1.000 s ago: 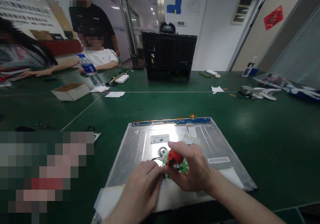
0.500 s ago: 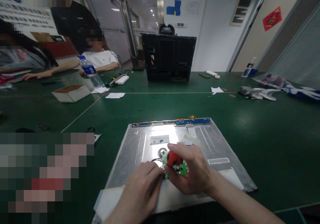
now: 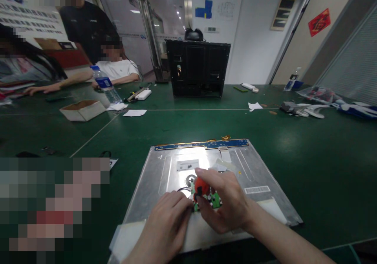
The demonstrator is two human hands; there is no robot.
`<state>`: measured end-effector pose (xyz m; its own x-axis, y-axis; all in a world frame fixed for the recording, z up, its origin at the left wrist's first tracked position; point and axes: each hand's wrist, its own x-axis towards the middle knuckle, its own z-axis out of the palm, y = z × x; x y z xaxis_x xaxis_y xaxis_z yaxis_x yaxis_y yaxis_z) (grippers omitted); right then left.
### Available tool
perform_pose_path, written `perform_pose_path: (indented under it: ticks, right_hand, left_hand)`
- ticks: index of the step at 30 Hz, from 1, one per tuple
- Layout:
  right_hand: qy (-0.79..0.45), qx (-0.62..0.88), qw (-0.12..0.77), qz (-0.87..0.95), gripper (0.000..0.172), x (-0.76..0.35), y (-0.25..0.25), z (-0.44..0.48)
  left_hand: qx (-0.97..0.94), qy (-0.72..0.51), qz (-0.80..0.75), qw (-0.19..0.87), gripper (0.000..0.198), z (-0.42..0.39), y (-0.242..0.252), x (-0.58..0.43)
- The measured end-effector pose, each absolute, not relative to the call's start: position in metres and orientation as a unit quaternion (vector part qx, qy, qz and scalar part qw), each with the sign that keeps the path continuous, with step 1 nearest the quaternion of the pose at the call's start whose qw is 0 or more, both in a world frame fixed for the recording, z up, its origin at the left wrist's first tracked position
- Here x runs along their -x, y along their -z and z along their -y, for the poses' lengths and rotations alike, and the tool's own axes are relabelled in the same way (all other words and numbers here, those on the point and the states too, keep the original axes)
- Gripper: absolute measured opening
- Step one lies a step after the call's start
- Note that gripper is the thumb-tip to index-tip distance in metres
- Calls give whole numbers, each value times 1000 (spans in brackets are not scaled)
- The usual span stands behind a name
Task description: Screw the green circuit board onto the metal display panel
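Note:
My right hand (image 3: 225, 201) has its thumb and fingers around the red and black handle of a screwdriver (image 3: 202, 186), seen nearly end-on; its tip is hidden. Under it is a small green circuit board (image 3: 217, 199), lying on the metal back of a flat display panel (image 3: 167, 177). My left hand (image 3: 171, 213) is closed, with its fingertips at the board's left edge, close to a dark wire (image 3: 183, 188). The fingertips themselves are partly hidden. A blue circuit strip (image 3: 202, 144) runs along the panel's far edge.
A black monitor housing (image 3: 198, 67) stands upright at the back of the green table. To the left are a cardboard box (image 3: 84, 112), a water bottle (image 3: 104, 84) and people seated or standing. White gloves (image 3: 306, 109) lie at the right.
The screwdriver handle has turned, so its black patches show in different places, and it sits slightly further left. My right fingers have shifted a little with it. My left hand stays in place.

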<state>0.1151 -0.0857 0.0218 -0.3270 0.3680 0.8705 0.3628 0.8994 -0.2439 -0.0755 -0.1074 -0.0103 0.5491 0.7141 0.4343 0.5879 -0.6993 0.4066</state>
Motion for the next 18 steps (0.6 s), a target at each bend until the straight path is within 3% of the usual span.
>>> perform_pose_path:
  ticks: [13,18]
  right_hand:
    - [16,230,554,800,43,-113,-18,84]
    - [-3,223,547,807,50,-114,-22,86]
  left_hand:
    - [-875,-306,-362,98,23,107,14,77]
    - [-874,-301,-367,107,24,107,12,77]
